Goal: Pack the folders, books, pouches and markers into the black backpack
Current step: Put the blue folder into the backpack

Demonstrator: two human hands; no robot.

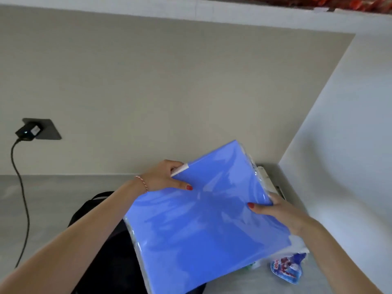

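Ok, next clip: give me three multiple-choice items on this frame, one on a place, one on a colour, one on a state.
1. Where is the backpack?
A. Under the folder pack and left arm
B. Hanging on the wall
C. On a chair

2. What colour is the folder pack?
A. Red
B. Blue
C. Green

3. How is the folder pack held?
A. By the left hand only
B. Lying untouched on the table
C. By both hands at its edges

Key: 1 A, black fabric shows beneath the pack on the table. 2 B, its whole face is blue. 3 C, the left hand and right hand each grip an edge.
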